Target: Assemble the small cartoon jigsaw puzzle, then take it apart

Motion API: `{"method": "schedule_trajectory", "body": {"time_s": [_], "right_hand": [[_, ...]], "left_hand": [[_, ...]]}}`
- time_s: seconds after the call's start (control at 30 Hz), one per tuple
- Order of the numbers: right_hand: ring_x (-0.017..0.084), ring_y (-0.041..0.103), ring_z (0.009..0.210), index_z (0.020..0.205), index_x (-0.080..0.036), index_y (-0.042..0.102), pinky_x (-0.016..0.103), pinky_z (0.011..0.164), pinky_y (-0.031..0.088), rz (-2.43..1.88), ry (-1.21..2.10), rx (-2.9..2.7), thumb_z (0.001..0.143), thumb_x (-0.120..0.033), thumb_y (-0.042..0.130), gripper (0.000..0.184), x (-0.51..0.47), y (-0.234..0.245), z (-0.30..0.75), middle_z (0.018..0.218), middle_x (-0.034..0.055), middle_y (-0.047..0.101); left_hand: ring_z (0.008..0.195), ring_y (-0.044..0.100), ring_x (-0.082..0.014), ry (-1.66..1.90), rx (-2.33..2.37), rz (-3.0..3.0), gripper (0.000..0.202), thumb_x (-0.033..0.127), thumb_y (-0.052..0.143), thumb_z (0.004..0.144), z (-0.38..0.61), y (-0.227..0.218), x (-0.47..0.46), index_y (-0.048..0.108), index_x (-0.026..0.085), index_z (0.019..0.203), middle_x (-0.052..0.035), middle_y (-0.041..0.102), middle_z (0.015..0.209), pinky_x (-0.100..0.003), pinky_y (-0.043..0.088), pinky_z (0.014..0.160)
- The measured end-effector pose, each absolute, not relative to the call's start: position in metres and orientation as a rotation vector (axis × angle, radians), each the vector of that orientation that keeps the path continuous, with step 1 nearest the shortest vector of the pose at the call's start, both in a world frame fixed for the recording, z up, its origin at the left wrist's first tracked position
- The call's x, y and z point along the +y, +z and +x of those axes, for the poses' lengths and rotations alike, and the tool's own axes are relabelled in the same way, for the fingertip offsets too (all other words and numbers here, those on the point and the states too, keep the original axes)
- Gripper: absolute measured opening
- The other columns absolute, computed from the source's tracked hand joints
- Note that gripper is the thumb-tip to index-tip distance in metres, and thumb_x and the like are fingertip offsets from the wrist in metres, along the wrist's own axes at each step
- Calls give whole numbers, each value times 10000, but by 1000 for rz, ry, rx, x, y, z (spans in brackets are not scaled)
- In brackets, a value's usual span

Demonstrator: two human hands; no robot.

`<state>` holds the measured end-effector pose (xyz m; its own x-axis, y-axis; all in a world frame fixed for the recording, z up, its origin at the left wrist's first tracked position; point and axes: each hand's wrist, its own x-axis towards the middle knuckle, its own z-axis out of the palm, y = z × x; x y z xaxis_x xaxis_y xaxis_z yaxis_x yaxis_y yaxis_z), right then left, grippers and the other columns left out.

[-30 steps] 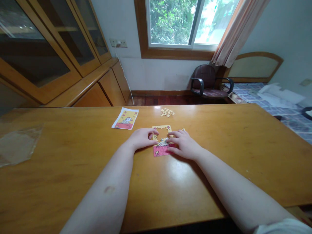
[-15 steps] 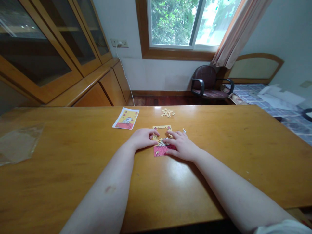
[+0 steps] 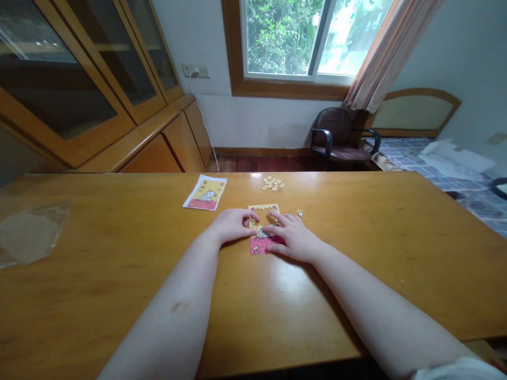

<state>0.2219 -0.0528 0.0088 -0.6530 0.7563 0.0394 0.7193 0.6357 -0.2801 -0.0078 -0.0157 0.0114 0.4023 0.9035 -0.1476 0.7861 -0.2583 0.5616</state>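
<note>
A small jigsaw puzzle (image 3: 263,228), yellow above and pink below, lies partly assembled in the middle of the wooden table (image 3: 356,253). My left hand (image 3: 231,225) rests at its left edge with the fingers curled and the fingertips pressing on the puzzle. Over its right side lies my right hand (image 3: 295,237), fingers stretched and pressing down on the pieces. What, if anything, sits under the fingertips is hidden. A loose pile of puzzle pieces (image 3: 272,183) lies beyond the puzzle, and a couple of stray pieces (image 3: 300,213) sit just right of it.
A printed reference card (image 3: 205,192) lies to the left of the puzzle. A clear plastic bag (image 3: 27,235) sits at the table's far left. Wooden cabinets stand at the left, and a dark armchair (image 3: 340,137) and a bed lie beyond the table.
My right hand's fingers have shifted slightly left across the puzzle. The view has drifted a little; my left hand stays put.
</note>
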Motion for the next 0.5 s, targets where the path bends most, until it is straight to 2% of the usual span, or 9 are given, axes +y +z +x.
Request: {"method": "schedule_trajectory", "body": {"time_s": [0.3,0.5], "right_hand": [[339,350,1285,1338,-310,508,513,1043,275,-1249,363,-2702,819,-665,492,628,-54,9,220,1515,111,284],[346,342,1293,1330,-347,510,526,1030,287,-1238,378,-2720,819,-686,465,615,-54,9,219,1519,102,276]], "left_hand": [[608,533,-121,282,1427,2102,356,441,672,649,-8,11,-15,687,288,970,55,573,661,-236,321,549],[601,520,-123,295,1407,2076,343,467,669,645,-8,13,-16,701,269,923,45,568,653,-236,317,543]]}}
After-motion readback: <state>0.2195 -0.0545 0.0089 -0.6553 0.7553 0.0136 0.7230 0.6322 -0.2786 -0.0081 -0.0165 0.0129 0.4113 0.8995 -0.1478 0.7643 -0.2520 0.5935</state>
